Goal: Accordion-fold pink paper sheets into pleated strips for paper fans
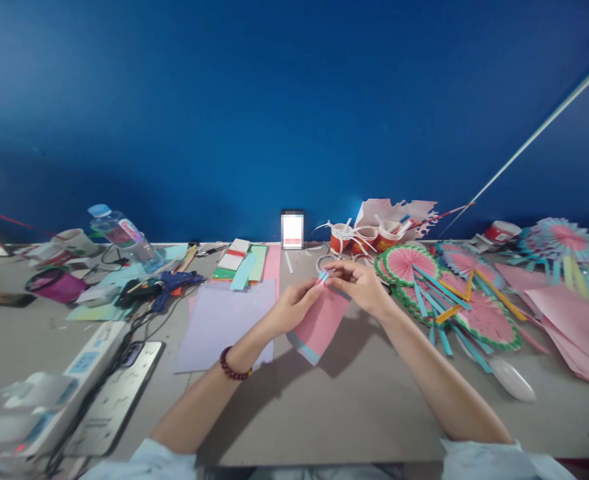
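Observation:
Between my two hands hangs a sheet of pink paper with a pale blue band along its lower edge. Narrow folds show at its top edge, where my fingers meet. My left hand pinches that folded edge from the left, a dark beaded bracelet on its wrist. My right hand is closed on the same edge from the right, thumb and fingers together. The paper is held above the grey table, its lower corner pointing toward me.
Left are lilac paper, a blue glue gun, a plastic bottle, a phone and a power strip. Right lie watermelon-patterned paper fans, pink sheets and a white mouse. Paper cups stand behind.

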Available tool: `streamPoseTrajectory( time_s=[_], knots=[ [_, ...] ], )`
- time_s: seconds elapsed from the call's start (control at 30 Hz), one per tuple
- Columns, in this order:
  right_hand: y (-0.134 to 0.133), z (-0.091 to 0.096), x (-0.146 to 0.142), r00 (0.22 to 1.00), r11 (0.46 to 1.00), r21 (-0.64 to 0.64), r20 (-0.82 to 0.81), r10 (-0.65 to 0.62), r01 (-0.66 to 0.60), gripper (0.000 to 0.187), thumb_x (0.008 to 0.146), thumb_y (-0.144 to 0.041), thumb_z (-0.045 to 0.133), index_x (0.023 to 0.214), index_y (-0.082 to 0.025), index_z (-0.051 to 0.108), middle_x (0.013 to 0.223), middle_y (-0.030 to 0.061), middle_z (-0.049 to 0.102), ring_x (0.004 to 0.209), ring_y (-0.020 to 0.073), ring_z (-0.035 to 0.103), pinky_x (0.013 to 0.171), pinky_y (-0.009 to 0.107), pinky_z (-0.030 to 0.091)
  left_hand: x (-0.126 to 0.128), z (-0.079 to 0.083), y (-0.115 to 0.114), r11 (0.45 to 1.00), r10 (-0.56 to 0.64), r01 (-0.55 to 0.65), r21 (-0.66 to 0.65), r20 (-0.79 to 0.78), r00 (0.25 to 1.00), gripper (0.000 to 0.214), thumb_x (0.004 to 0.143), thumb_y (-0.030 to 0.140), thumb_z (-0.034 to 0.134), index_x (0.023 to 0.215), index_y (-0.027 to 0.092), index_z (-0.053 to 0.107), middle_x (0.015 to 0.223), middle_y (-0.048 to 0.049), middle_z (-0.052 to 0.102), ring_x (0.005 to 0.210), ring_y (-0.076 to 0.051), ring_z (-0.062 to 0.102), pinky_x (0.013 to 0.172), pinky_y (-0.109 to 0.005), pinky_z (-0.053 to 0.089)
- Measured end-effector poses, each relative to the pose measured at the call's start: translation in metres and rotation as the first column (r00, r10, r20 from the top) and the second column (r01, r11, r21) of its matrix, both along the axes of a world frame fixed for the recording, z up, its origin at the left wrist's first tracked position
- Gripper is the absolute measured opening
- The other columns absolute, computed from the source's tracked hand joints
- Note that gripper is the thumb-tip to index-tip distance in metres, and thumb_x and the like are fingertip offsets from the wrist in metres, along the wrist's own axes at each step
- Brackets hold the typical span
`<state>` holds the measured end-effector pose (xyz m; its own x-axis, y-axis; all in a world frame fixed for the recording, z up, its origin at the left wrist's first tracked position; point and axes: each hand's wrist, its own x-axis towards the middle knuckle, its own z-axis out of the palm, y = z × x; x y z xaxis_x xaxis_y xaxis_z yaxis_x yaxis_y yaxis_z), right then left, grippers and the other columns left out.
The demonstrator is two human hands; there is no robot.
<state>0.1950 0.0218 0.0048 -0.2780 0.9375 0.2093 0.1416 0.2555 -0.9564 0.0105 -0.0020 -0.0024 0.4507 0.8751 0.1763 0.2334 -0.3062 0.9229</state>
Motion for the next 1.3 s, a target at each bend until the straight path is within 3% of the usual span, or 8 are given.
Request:
streamPoseTrajectory(
  time_s=[0.17, 0.3, 0.57, 0.67, 0.83, 0.97, 1.1, 1.3],
  knots=[
    [0.0, -0.002, -0.003, 0.997, 0.996, -0.083, -0.072, -0.042, 0.036, 0.042, 0.061, -0.046, 0.077, 0.091, -0.017, 0.068, 0.066, -0.0001, 0.064, 0.06, 0.012, 0.057, 0.057, 0.025, 0.047, 0.001, -0.001, -0.001, 1.0, 0.013, -0.013, 0.012, -0.011, 1.0, 0.047, 0.093, 0.051, 0.035, 0.104, 0.015, 0.063, 0.088, -0.0034, 0.064, 0.082, -0.018, 0.055, 0.071, -0.025, 0.042],
    [-0.002, -0.001, -0.003, 0.995, 0.996, -0.078, -0.083, -0.056, 0.049, 0.037, 0.062, -0.046, 0.076, 0.085, -0.018, 0.069, 0.075, 0.0027, 0.068, 0.066, 0.0138, 0.06, 0.06, 0.026, 0.049, 0.002, -0.002, -0.001, 1.0, 0.026, -0.027, -0.008, -0.029, 0.999, 0.048, 0.092, 0.052, 0.035, 0.102, 0.015, 0.063, 0.079, -0.0016, 0.062, 0.073, -0.015, 0.051, 0.062, -0.023, 0.039],
    [-0.013, 0.005, -0.006, 0.981, 0.961, 0.217, 0.051, -0.186, 0.171, 0.028, 0.073, -0.044, 0.07, 0.086, -0.019, 0.07, 0.072, 0.0031, 0.066, 0.066, 0.0153, 0.057, 0.065, 0.029, 0.048, 0.002, 0.0, -0.002, 1.0, 0.008, -0.007, -0.022, 0.023, 1.0, 0.046, 0.092, 0.051, 0.036, 0.105, 0.014, 0.062, 0.083, -0.0025, 0.062, 0.077, -0.016, 0.052, 0.065, -0.024, 0.04],
    [-0.017, 0.008, -0.007, 0.977, 0.952, 0.254, 0.075, -0.198, 0.174, 0.027, 0.073, -0.045, 0.069, 0.086, -0.02, 0.071, 0.071, 0.0027, 0.066, 0.066, 0.0155, 0.057, 0.067, 0.03, 0.049, 0.002, 0.002, -0.004, 1.0, 0.004, -0.004, 0.014, 0.013, 1.0, 0.046, 0.093, 0.049, 0.035, 0.105, 0.015, 0.062, 0.083, -0.0023, 0.061, 0.077, -0.016, 0.052, 0.067, -0.024, 0.04],
    [-0.016, 0.01, -0.004, 0.99, 0.977, 0.165, 0.027, -0.138, 0.132, 0.036, 0.07, -0.046, 0.072, 0.096, -0.02, 0.069, 0.067, 0.0002, 0.062, 0.062, 0.0145, 0.056, 0.063, 0.029, 0.049, 0.002, 0.005, -0.007, 0.997, 0.023, -0.021, 0.075, -0.035, 0.999, 0.042, 0.095, 0.046, 0.032, 0.095, 0.015, 0.061, 0.078, -0.0022, 0.06, 0.072, -0.015, 0.051, 0.064, -0.024, 0.039],
    [-0.011, 0.009, 0.0, 0.998, 0.996, 0.067, 0.03, -0.064, 0.062, 0.036, 0.067, -0.045, 0.073, 0.092, -0.019, 0.071, 0.078, 0.0033, 0.066, 0.071, 0.0161, 0.058, 0.064, 0.029, 0.048, 0.001, 0.006, -0.006, 0.991, 0.017, -0.008, 0.132, -0.072, 0.997, 0.038, 0.096, 0.04, 0.033, 0.098, 0.016, 0.062, 0.086, -0.0044, 0.064, 0.077, -0.017, 0.055, 0.068, -0.026, 0.041],
    [-0.01, 0.008, 0.002, 1.0, 0.999, 0.046, -0.001, -0.019, 0.019, 0.03, 0.066, -0.043, 0.075, 0.084, -0.019, 0.071, 0.085, 0.0051, 0.068, 0.078, 0.0172, 0.059, 0.071, 0.03, 0.047, -0.001, 0.006, -0.005, 0.986, 0.013, 0.001, 0.164, -0.087, 0.996, 0.033, 0.095, 0.036, 0.035, 0.102, 0.017, 0.062, 0.094, -0.0057, 0.066, 0.084, -0.019, 0.058, 0.073, -0.027, 0.043],
    [-0.011, 0.008, 0.001, 1.0, 0.998, 0.061, -0.008, -0.005, 0.005, 0.026, 0.067, -0.042, 0.074, 0.078, -0.019, 0.07, 0.08, 0.004, 0.068, 0.075, 0.0167, 0.059, 0.07, 0.029, 0.047, -0.002, 0.008, -0.005, 0.981, 0.028, -0.003, 0.196, -0.123, 0.992, 0.028, 0.094, 0.032, 0.038, 0.094, 0.017, 0.062, 0.086, -0.0044, 0.065, 0.078, -0.017, 0.057, 0.071, -0.026, 0.042]
  ],
)
